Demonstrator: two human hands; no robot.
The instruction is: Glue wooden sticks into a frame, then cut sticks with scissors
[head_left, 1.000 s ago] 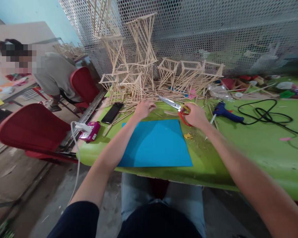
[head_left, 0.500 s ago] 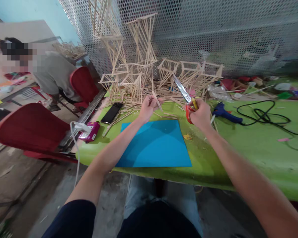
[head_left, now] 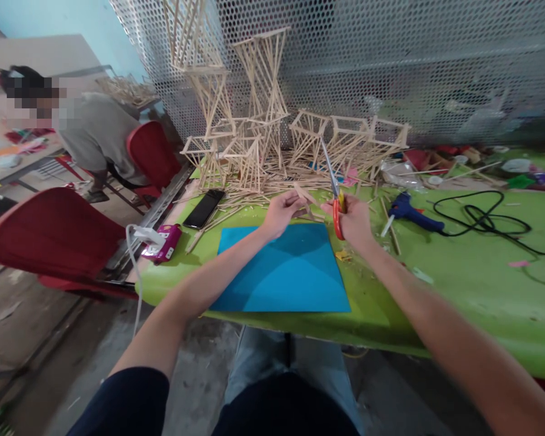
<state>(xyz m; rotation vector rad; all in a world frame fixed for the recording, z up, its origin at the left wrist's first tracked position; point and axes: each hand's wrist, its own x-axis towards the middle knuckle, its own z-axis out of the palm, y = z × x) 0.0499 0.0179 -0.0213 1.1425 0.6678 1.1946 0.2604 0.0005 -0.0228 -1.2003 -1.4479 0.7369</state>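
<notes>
Over the far edge of a blue sheet (head_left: 286, 272), my left hand (head_left: 281, 213) pinches a short flat wooden stick (head_left: 305, 200). My right hand (head_left: 355, 221) is closed round the red and yellow handles of a pair of scissors (head_left: 332, 172), whose blades point up and away. The blades look nearly together. Hand and stick are close to the scissors, and the stick lies left of the blades. Behind both hands, loose wooden sticks (head_left: 272, 183) are heaped below several stick-built frames (head_left: 261, 79).
A blue glue gun (head_left: 413, 213) with a black cord lies at the right. On the left are a black phone (head_left: 203, 209) and a purple power strip (head_left: 163, 243). A perforated metal screen (head_left: 345, 60) stands behind the green table (head_left: 472, 290). Another person (head_left: 100, 133) sits far left.
My left hand has moved a little right and nearer with the stick. My right hand has come left and lower, turning the scissors more upright and bringing their blades closer together.
</notes>
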